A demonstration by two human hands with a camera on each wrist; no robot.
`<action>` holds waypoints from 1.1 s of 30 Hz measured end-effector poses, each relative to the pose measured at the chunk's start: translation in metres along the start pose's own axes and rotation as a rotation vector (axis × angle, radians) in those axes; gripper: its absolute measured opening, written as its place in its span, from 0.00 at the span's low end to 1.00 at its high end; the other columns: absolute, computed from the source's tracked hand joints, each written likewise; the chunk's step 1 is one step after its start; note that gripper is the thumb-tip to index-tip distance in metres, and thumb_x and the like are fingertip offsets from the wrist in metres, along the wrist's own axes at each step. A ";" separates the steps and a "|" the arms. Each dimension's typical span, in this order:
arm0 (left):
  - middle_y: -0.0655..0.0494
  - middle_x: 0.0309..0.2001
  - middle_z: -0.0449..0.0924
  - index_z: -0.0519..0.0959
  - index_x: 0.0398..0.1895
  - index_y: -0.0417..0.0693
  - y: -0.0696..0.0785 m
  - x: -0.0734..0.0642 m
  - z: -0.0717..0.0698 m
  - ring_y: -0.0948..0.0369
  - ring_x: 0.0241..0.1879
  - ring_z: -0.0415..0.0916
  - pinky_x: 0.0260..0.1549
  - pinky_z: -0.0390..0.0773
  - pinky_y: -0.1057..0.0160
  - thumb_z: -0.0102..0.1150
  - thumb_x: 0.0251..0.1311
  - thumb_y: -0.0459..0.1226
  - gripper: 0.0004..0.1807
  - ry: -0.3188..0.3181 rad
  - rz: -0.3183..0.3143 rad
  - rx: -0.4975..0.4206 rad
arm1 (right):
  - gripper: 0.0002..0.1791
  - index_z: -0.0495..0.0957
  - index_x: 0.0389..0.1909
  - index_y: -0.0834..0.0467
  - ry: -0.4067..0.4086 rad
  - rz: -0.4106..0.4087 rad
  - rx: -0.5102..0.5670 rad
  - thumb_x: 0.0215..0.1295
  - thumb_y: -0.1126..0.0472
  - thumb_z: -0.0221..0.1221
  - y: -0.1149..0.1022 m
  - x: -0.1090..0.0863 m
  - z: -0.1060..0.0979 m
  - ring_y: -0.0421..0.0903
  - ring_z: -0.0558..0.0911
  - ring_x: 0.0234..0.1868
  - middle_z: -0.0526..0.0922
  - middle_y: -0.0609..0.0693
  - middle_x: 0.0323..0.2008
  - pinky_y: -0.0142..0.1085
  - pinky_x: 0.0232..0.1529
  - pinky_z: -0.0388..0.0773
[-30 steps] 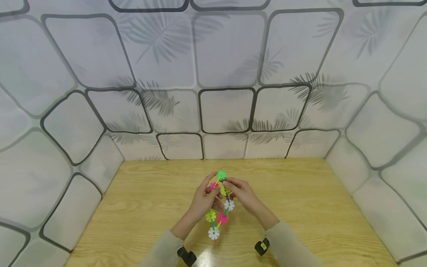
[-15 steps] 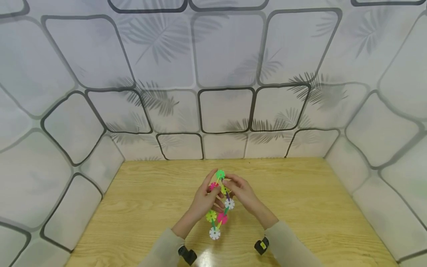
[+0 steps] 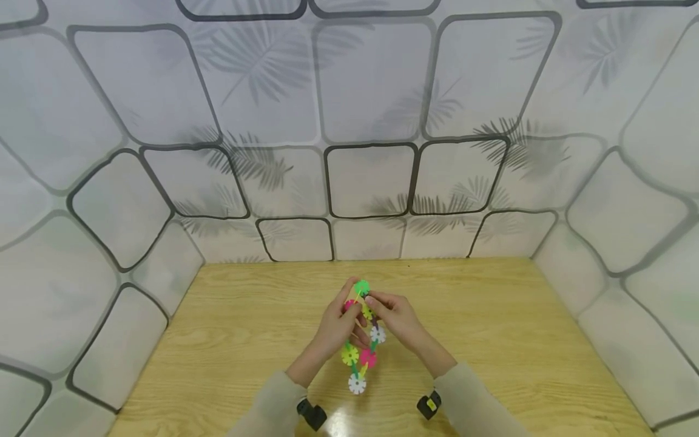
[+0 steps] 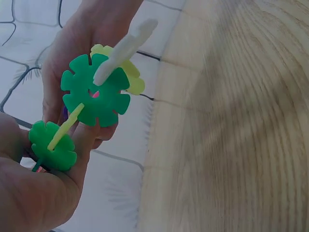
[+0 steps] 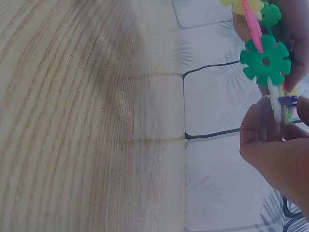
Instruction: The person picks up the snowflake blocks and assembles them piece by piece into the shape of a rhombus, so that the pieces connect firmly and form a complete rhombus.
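Note:
A loop of slotted interlocking plastic discs hangs between both hands above the table. Its top is a green disc, and a white disc forms the lowest point. My left hand grips the left side by a pink disc, thumb on top. On the other side my right hand pinches the loop with thumb and fingertips close to the top green disc and a yellow disc. Another green disc shows large in the left wrist view. Fingers hide parts of several joints.
The wooden table spreads below both hands. Pale patterned fabric walls enclose its back and sides. Dark wrist cameras sit by the sleeves.
The loop's lower end has swung slightly to the right. My left wrist has shifted a little rightward too. Both hands keep their hold at nearly the same places.

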State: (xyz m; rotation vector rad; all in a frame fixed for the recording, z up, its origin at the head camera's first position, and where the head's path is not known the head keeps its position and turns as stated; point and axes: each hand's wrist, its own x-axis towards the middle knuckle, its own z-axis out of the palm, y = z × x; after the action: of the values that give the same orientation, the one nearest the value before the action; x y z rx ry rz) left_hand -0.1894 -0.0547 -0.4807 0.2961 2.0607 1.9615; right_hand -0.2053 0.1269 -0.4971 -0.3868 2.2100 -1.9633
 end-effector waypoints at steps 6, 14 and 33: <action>0.48 0.28 0.77 0.53 0.85 0.71 -0.002 0.001 0.007 0.60 0.18 0.84 0.23 0.89 0.52 0.41 0.81 0.37 0.34 0.013 0.014 0.014 | 0.26 0.76 0.69 0.67 0.045 0.000 -0.018 0.83 0.53 0.55 0.003 -0.002 0.002 0.37 0.85 0.51 0.83 0.64 0.63 0.30 0.50 0.85; 0.52 0.27 0.77 0.54 0.85 0.69 -0.008 0.006 0.005 0.60 0.20 0.85 0.28 0.90 0.53 0.43 0.81 0.36 0.34 0.013 0.029 -0.012 | 0.24 0.77 0.68 0.67 0.070 0.033 -0.035 0.83 0.54 0.54 -0.006 -0.003 0.000 0.40 0.81 0.42 0.88 0.62 0.51 0.30 0.45 0.82; 0.29 0.49 0.83 0.55 0.84 0.47 -0.016 0.013 -0.018 0.42 0.43 0.89 0.43 0.91 0.47 0.46 0.81 0.35 0.32 -0.041 0.068 0.056 | 0.23 0.80 0.64 0.68 0.137 0.105 -0.058 0.85 0.53 0.52 0.003 0.013 -0.009 0.43 0.76 0.33 0.76 0.48 0.30 0.32 0.37 0.79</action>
State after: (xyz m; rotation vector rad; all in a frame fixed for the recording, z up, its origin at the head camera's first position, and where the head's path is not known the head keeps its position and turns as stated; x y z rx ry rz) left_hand -0.2074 -0.0683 -0.4970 0.4203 2.1081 1.9223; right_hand -0.2208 0.1317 -0.4978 -0.1432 2.3217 -1.9284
